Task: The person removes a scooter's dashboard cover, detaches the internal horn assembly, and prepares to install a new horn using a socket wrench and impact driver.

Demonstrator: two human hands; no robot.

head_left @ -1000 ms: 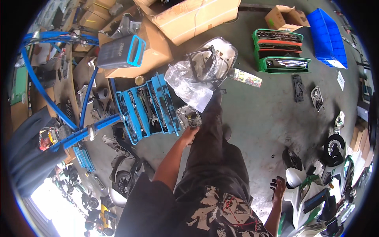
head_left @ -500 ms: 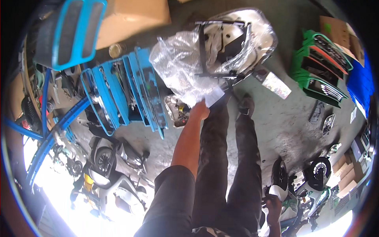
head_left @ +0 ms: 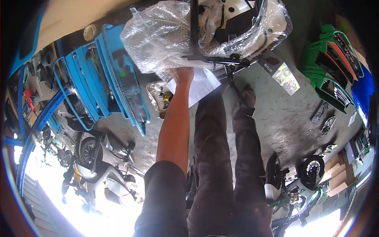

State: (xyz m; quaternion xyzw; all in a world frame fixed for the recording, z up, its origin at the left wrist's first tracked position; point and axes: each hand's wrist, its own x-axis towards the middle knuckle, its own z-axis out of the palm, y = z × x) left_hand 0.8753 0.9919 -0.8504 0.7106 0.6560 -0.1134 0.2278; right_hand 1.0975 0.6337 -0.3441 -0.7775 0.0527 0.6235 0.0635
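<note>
My left hand (head_left: 182,74) reaches forward to the near edge of a crumpled sheet of clear bubble wrap (head_left: 158,37). It is closed on a white sheet of paper (head_left: 203,85), which sticks out to its right; the wrap partly covers the fingertips. Beside the wrap, a black metal frame (head_left: 194,31) stands over a pale, plastic-wrapped panel (head_left: 276,19). Low by my right thigh is my right hand (head_left: 261,217), dim and blurred, its fingers unclear.
Blue metal trays (head_left: 122,75) stand at the left, beside a blue curved rail (head_left: 37,122). A printed box (head_left: 279,71) lies right of the frame. Green tool trays (head_left: 329,67) stand farther right. Motorbikes (head_left: 92,166) are parked at lower left and lower right.
My left hand has moved forward and left to the bubble wrap's edge with the paper, more of which now shows. The right hand has shifted in against my thigh. The whole view has shifted.
</note>
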